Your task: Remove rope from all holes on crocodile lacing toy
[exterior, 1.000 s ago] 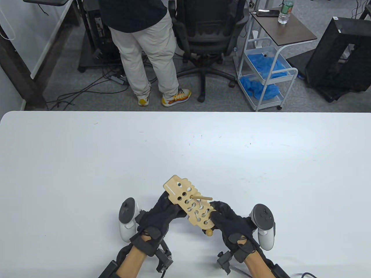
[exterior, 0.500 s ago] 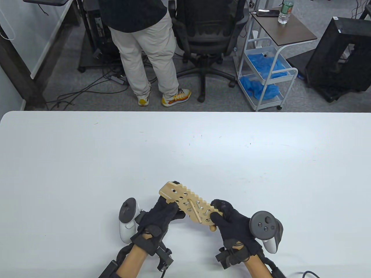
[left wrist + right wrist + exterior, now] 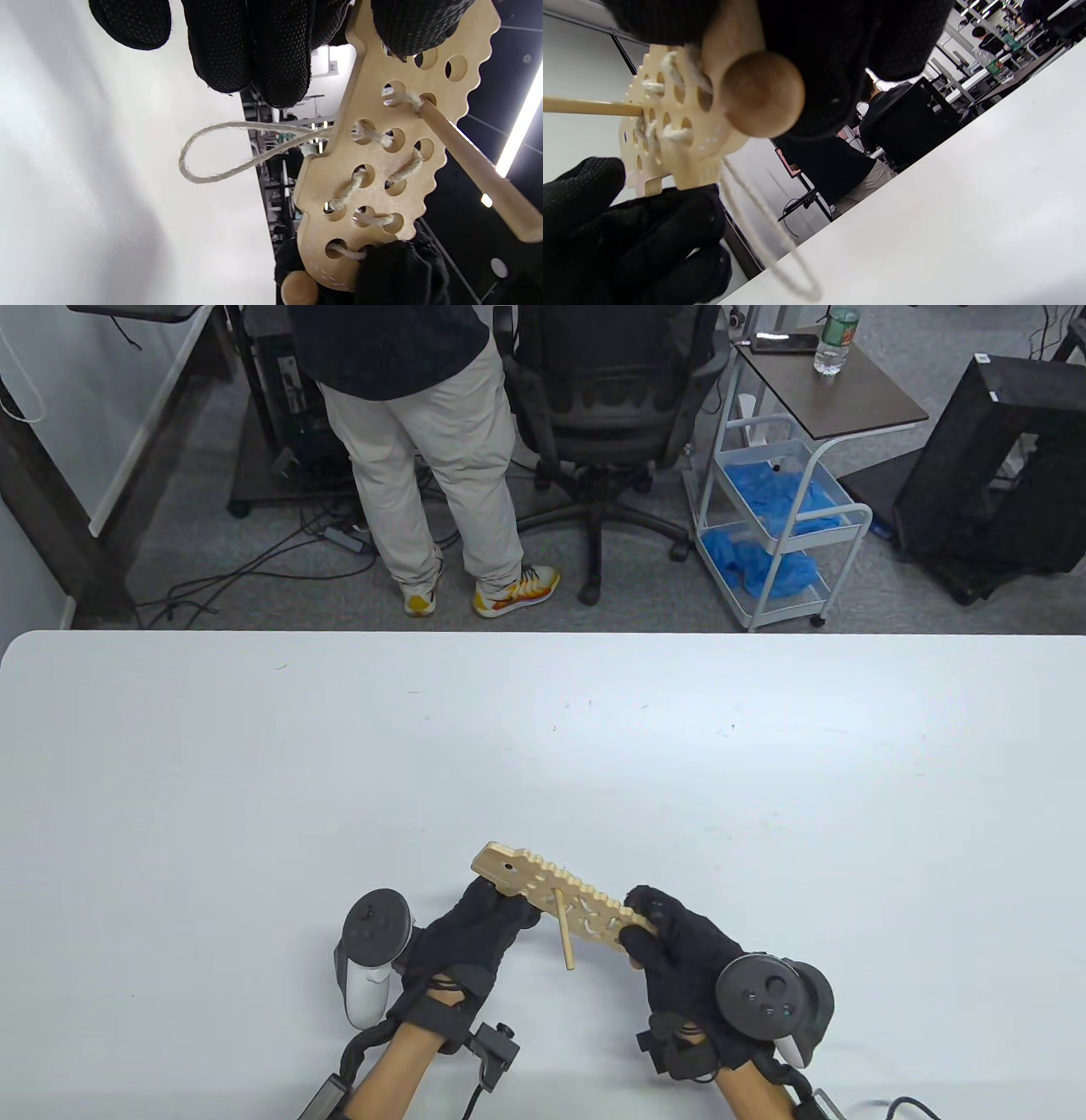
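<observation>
L hand [image 3: 471, 933]: near edge of bench [image 3: 254, 780], left of centre; fingers curled round head end of crocodile board [image 3: 560, 899], thumb on upper face (left wrist view).
R hand [image 3: 679, 954]: near edge, right of centre; grips tail end of the board, fingers wrapped under it.
Crocodile board: held between both hands, raised off the bench, tilted so its face turns toward the person; head end points far-left.
Rope [image 3: 220, 152]: pale cord laced through holes in tail half; slack loop hangs from the underside, toward the bench.
Wooden needle [image 3: 564, 929]: stick on rope end, pokes out of a mid-board hole toward near edge.
Wooden ball [image 3: 761, 93]: at tail end, against R palm.
Beyond far edge: standing person [image 3: 416, 432], office chair [image 3: 611, 407], cart [image 3: 780, 517] w/ blue cloths.
</observation>
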`<state>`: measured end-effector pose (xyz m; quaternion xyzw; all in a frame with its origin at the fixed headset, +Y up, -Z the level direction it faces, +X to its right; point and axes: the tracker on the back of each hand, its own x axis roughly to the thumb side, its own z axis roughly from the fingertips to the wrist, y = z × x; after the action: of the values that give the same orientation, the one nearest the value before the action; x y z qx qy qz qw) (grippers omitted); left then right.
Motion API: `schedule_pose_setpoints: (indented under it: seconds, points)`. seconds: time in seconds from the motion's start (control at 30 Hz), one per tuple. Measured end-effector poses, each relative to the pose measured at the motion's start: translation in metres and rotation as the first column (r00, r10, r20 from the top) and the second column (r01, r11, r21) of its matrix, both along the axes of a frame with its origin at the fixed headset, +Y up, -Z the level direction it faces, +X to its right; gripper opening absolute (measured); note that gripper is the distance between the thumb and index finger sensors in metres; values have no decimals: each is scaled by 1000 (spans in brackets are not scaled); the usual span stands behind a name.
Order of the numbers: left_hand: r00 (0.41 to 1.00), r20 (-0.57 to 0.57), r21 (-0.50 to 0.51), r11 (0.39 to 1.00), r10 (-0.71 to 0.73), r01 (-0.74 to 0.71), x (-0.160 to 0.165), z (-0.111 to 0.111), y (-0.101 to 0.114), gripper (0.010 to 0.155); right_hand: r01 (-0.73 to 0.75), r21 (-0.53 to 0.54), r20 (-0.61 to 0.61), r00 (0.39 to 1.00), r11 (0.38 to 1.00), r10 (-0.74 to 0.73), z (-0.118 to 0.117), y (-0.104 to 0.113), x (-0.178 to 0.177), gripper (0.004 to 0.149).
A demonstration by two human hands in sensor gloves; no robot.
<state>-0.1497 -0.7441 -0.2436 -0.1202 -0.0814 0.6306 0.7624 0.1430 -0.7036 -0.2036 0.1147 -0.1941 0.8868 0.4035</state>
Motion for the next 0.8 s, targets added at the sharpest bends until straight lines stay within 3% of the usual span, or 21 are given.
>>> schedule_pose_setpoints:
  seconds: [0.27,0.57,0.8]
  points:
    - [994,-81,-7,997,-79,79,-3,4,4,56,-27,55,81,996,998,23,3,4,3,48]
    - [995,92,4,1000,-26,26,12,5,4,53,-225,180,131,970,958,203,11,9,-7,48]
    - [989,144,-3,1000,-30,31,19,7,2,54,-376,273,165,925,885,342,19,14,-19,48]
